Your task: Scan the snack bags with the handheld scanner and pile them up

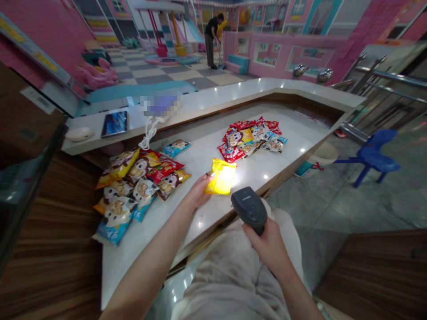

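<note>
From where I stand, a seated person in pale trousers works with two bare hands at a white counter (pixel 187 224). The left hand (pixel 199 192) reaches forward and pinches a small yellow packet (pixel 216 181) by its near left edge, thumb on top; whether the packet rests on the surface or is slightly raised, I cannot tell. A glaring patch of light washes out most of its right half. Just to the right of that hand and nearer the body, the right hand (pixel 268 242) is wrapped around the handle of a dark handheld scanner (pixel 248 206), its broad head turned toward the yellow packet and close to it. To the left of the left hand lies a heap of snack bags (pixel 125 195) in yellow, red, blue and white, several printed with a cartoon animal. Beyond the hand, on its left, a single blue bag (pixel 176 147) lies apart from the heap. Farther out, ahead and to the right of the left hand, sits a second pile of bags (pixel 250 138), mostly red with some yellow and blue. Past these, on a raised ledge (pixel 213 98), are a dark-screened device (pixel 114 124) and a white cable (pixel 151 133) hanging down. Well to the right of the right hand stands a blue chair (pixel 376 155); far ahead, another person (pixel 211 38) bends on a checkered floor.
</note>
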{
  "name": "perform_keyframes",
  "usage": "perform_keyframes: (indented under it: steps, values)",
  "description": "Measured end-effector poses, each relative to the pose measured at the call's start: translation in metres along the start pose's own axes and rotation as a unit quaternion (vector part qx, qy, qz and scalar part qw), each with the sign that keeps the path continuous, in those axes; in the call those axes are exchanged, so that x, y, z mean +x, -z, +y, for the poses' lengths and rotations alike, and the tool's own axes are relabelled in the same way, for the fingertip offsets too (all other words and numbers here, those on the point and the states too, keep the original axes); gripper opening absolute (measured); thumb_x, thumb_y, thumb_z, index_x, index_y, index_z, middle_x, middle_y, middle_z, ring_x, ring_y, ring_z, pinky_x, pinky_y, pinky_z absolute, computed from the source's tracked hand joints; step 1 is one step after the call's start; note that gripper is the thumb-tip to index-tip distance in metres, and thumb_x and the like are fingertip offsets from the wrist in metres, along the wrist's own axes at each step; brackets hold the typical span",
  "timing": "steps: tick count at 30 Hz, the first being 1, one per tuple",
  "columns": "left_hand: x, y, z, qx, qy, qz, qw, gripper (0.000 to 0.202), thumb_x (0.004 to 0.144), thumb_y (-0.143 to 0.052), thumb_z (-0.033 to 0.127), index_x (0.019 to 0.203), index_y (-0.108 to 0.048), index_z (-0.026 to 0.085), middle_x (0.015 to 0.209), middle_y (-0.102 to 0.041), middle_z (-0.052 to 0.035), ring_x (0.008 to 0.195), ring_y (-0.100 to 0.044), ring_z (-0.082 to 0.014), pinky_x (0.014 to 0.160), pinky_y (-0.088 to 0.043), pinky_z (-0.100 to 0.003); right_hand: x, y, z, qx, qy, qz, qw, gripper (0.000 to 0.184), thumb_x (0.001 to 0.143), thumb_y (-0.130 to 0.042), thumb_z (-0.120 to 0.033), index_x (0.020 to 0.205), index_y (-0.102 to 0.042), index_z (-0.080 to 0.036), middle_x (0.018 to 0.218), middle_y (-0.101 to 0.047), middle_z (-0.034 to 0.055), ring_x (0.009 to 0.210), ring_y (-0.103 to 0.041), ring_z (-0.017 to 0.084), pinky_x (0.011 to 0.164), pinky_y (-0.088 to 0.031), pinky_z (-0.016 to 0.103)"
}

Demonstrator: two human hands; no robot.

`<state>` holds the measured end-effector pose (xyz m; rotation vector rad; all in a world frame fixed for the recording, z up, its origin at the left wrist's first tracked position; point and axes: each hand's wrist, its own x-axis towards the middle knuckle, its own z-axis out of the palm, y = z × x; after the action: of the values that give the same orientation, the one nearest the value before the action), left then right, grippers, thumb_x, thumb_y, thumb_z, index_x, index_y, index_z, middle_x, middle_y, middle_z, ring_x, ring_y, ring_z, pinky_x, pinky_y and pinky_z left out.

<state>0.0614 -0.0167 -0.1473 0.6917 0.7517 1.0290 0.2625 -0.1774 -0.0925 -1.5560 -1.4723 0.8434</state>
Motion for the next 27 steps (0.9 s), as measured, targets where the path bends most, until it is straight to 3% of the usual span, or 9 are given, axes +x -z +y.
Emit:
perform_keyframes:
  steps: [6, 14, 16, 18, 23, 27]
  values:
    - [0.002, -0.002, 0.002, -0.034, 0.021, -0.004, 0.999, 0.022, 0.088, -0.064, 0.024, 0.106, -0.068, 0.012, 0.103, -0.077, -0.0121, 0.087, -0.075, -0.0221, 0.088, -0.058, -0.036, 0.001, 0.000, -0.001, 0.006, 0.004, 0.009, 1.000, 0.014, 0.081, -0.061, -0.028, 0.078, -0.067, -0.016, 0.065, -0.069, 0.0037, 0.065, -0.066, 0.022, 0.055, -0.048, 0.025]
    - [0.002, -0.011, 0.011, -0.033, 0.048, 0.048, 0.997, 0.028, 0.094, -0.050, 0.029, 0.106, -0.070, 0.012, 0.098, -0.077, -0.0100, 0.088, -0.074, -0.0223, 0.090, -0.057, -0.037, -0.001, 0.005, 0.006, 0.000, -0.005, 0.016, 1.000, 0.014, 0.080, -0.062, -0.028, 0.080, -0.068, -0.015, 0.066, -0.071, 0.0046, 0.068, -0.068, 0.024, 0.057, -0.051, 0.026]
    - [0.005, -0.020, 0.017, 0.031, 0.015, 0.045, 0.998, 0.031, 0.092, -0.052, 0.031, 0.108, -0.069, 0.012, 0.103, -0.076, -0.0114, 0.091, -0.073, -0.0248, 0.090, -0.057, -0.040, -0.002, 0.008, 0.009, -0.006, 0.004, 0.029, 1.000, 0.016, 0.080, -0.062, -0.029, 0.080, -0.069, -0.015, 0.068, -0.072, 0.0050, 0.068, -0.068, 0.024, 0.060, -0.052, 0.027]
    - [0.015, -0.033, 0.026, 0.129, -0.062, 0.029, 0.989, 0.035, 0.091, -0.054, 0.033, 0.116, -0.067, 0.011, 0.114, -0.073, -0.0139, 0.099, -0.071, -0.0286, 0.094, -0.055, -0.045, -0.003, 0.011, 0.012, -0.009, 0.005, 0.039, 0.999, 0.017, 0.080, -0.062, -0.030, 0.082, -0.070, -0.015, 0.069, -0.072, 0.0051, 0.067, -0.068, 0.024, 0.060, -0.053, 0.028]
    - [0.072, -0.079, 0.055, 0.279, -0.228, -0.007, 0.933, 0.047, 0.087, -0.065, 0.028, 0.133, -0.060, 0.019, 0.145, -0.056, -0.0072, 0.137, -0.047, -0.0278, 0.121, -0.027, -0.041, -0.003, 0.014, 0.018, -0.001, -0.012, 0.035, 0.999, 0.018, 0.081, -0.063, -0.029, 0.088, -0.071, -0.015, 0.063, -0.071, 0.0037, 0.064, -0.068, 0.024, 0.051, -0.050, 0.025]
    - [0.136, -0.113, 0.065, 0.507, -0.361, -0.016, 0.783, 0.054, 0.092, -0.055, 0.022, 0.145, -0.048, 0.014, 0.153, -0.046, -0.0138, 0.143, -0.038, -0.0288, 0.121, -0.022, -0.043, -0.002, 0.016, 0.019, -0.001, -0.009, 0.043, 0.999, 0.015, 0.080, -0.062, -0.028, 0.083, -0.071, -0.016, 0.068, -0.073, 0.0042, 0.065, -0.068, 0.023, 0.057, -0.051, 0.026]
